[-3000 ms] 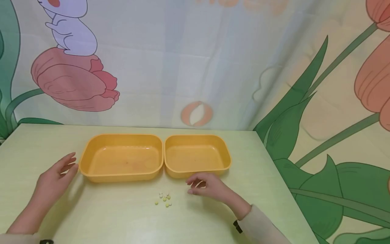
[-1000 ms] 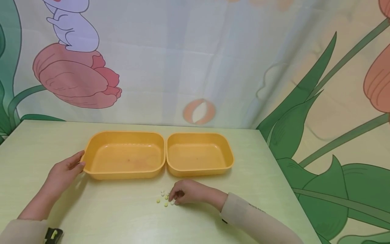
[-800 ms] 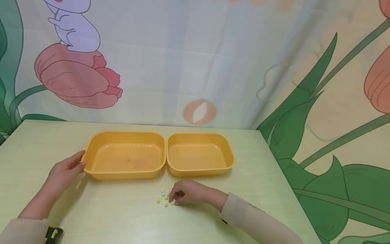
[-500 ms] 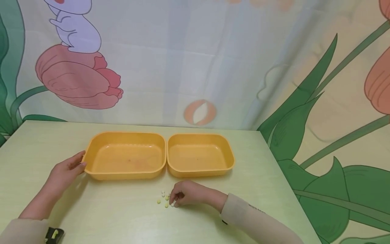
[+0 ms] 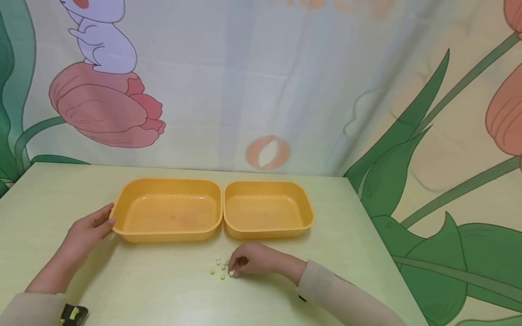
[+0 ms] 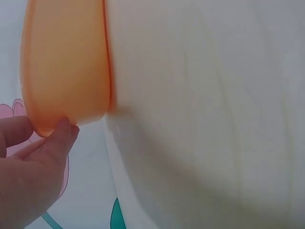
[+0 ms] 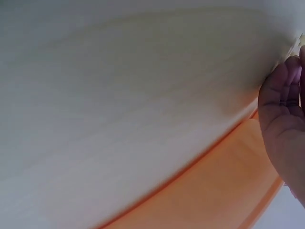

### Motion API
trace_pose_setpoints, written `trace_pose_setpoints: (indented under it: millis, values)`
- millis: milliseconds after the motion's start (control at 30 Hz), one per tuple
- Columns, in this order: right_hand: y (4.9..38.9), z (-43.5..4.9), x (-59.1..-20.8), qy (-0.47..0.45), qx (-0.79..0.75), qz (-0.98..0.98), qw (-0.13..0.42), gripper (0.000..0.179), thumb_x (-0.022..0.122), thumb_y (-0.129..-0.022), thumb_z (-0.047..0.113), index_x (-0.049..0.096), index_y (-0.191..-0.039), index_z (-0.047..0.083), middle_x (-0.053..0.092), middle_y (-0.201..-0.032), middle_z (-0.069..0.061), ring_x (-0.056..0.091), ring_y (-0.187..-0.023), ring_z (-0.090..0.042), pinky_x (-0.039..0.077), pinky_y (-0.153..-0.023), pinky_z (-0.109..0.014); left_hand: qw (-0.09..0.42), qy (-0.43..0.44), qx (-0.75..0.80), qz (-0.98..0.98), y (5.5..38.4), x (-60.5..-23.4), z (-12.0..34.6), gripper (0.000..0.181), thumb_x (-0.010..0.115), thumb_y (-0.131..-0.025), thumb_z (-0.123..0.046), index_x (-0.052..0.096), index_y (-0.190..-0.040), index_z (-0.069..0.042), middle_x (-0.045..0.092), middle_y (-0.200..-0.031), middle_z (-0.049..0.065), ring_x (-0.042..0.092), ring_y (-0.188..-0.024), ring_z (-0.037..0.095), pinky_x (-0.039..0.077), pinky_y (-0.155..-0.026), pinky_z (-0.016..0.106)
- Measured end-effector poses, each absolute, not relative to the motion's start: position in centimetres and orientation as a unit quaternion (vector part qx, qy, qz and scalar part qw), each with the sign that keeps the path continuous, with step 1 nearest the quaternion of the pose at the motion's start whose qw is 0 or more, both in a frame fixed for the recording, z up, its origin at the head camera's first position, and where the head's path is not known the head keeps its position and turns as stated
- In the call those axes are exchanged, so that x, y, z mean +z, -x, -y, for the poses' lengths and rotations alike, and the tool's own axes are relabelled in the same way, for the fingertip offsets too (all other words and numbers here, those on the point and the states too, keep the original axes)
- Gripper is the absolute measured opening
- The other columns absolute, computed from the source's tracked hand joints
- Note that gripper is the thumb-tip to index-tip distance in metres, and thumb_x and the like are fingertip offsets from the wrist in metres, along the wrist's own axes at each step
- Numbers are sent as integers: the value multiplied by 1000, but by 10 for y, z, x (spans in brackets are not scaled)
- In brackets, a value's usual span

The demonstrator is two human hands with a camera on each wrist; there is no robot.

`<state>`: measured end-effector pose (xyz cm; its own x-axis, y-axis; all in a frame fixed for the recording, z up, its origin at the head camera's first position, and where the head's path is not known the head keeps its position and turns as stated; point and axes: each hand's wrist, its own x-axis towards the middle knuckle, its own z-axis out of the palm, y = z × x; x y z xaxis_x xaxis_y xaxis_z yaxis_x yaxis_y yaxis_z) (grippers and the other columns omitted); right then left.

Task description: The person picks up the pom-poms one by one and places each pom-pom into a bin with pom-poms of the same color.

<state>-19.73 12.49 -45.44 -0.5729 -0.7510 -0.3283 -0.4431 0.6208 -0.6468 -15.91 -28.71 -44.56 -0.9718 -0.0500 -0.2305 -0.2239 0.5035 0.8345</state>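
Two yellow plastic bins, a longer left bin [image 5: 175, 237] and a shorter right bin [image 5: 269, 234], stand side by side on the table. My left hand [image 5: 87, 233] holds the left end of the longer bin. In the left wrist view, the thumb of that left hand [image 6: 35, 167] lies on the orange-looking wall [image 6: 69, 62], fingers at its rim. In front of the bins, my right hand [image 5: 254, 259] reaches down to the tabletop, thumb and fingertips pinching a small white pellet [image 5: 231, 273]. Beside it lie several white and yellow pellets [image 5: 223, 267]. The right wrist view shows my curled right hand [image 7: 281, 109], its fingertips partly cut off.
The pale table [image 5: 163, 290] ends at a printed cloth backdrop [image 5: 195, 90] with flowers and a rabbit. Its right edge slopes toward the lower right. A dark wrist strap [image 5: 73, 314] shows below the left sleeve.
Since three seconds ago, my left hand has moved right onto the longer bin's end. My right hand has come left and down to the pellets. Over the last second both stay nearly still.
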Motion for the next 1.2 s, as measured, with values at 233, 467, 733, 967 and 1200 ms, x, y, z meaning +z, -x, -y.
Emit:
trace_pose_setpoints:
  millis: [233, 467, 733, 967, 1200]
  values:
    - [199, -133, -448, 332, -289, -848, 295, 8, 76, -91, 10, 78, -99, 8, 78, -96, -3, 59, -80, 6, 55, -76, -10, 81, 78, 503, -857, 159, -448, 286, 60, 36, -112, -23, 10, -160, 4, 20, -161, 39, 39, -147, 43, 55, -82, 1]
    - [204, -140, -428, 326, -314, -836, 311, 11, 74, -92, 7, 78, -102, 2, 79, -95, -11, 60, -75, 3, 54, -70, -11, 77, 76, 533, -839, 160, -450, 288, 61, 38, -112, -20, 10, -160, 5, 19, -160, 40, 60, -112, -16, 56, -82, 2]
    - [214, -148, -392, 298, -339, -836, 313, 12, 76, -91, 10, 79, -102, 5, 77, -87, -7, 62, -71, -4, 64, -77, -33, 75, 74, 556, -824, 159, -453, 289, 61, 39, -112, -20, 10, -160, 6, 17, -160, 41, 38, -85, -35, 55, -78, 0]
    - [222, -153, -359, 313, -321, -842, 300, 11, 77, -91, 12, 80, -101, 9, 77, -89, -2, 62, -76, -4, 61, -74, -22, 71, 73, 559, -823, 158, -455, 289, 62, 39, -112, -21, 11, -160, 5, 18, -160, 41, 39, -85, -35, 56, -78, 1]
    - [233, -153, -331, 322, -305, -837, 321, 12, 75, -91, 7, 78, -101, 2, 75, -85, -4, 62, -73, -6, 59, -73, -20, 72, 76, 551, -828, 158, -452, 288, 61, 38, -112, -21, 11, -160, 5, 19, -160, 41, 38, -85, -35, 56, -78, 1]
